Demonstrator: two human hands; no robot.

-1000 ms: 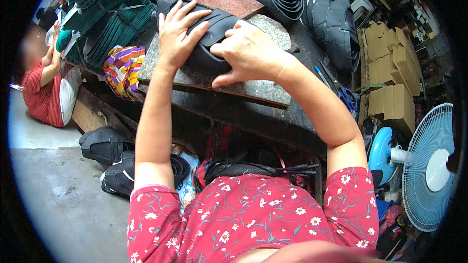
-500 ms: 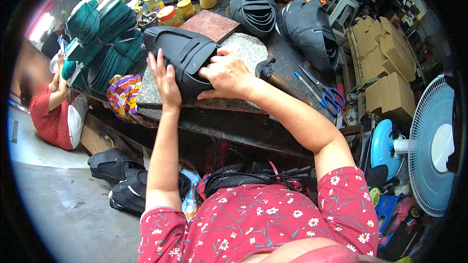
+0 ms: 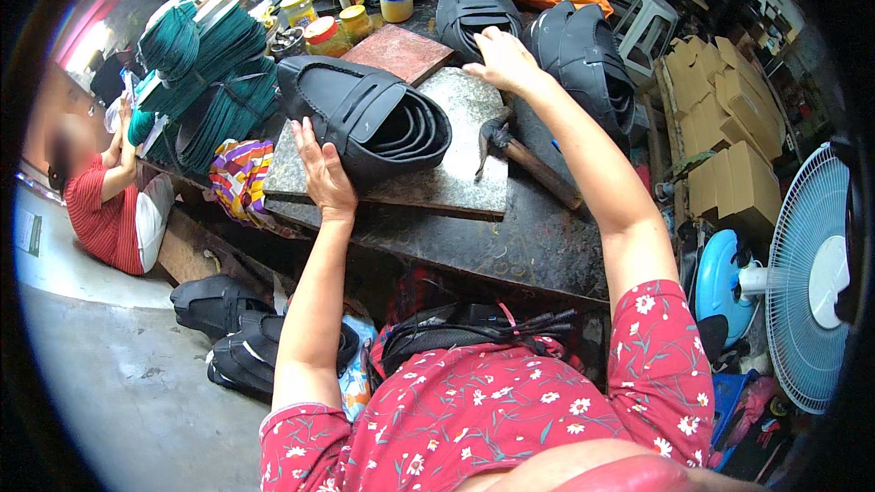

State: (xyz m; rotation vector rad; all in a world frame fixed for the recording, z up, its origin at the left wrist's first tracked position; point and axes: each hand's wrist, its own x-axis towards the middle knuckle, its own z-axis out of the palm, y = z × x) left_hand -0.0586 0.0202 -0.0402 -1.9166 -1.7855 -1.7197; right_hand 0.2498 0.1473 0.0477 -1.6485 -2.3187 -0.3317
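Observation:
A nested stack of black leather shoe uppers point(image 3: 365, 118) lies on a pale stone slab point(image 3: 474, 182), its layered opening facing right. My left hand point(image 3: 325, 171) rests with fingers stretched along the near left side of this stack. My right hand point(image 3: 506, 59) is extended toward the back, at the near opening of a second nested stack of black uppers point(image 3: 474, 5). Its thumb stands apart from the fingers, and nothing shows in its grasp. Another black stack point(image 3: 583, 59) lies just right of that hand. A hammer point(image 3: 524, 159) with a wooden handle lies beside the slab.
A reddish board point(image 3: 398, 50) lies behind the slab, near several jars point(image 3: 396, 2). Green corded bundles point(image 3: 214, 82) are piled at left, where a person in a red shirt point(image 3: 105, 210) sits. Cardboard boxes point(image 3: 734, 164) and a fan point(image 3: 811, 278) stand at right.
My right hand has left the opening of the stack on the slab and moved up and right to the second stack. The left hand stays against the first stack. My right arm now covers the scissors.

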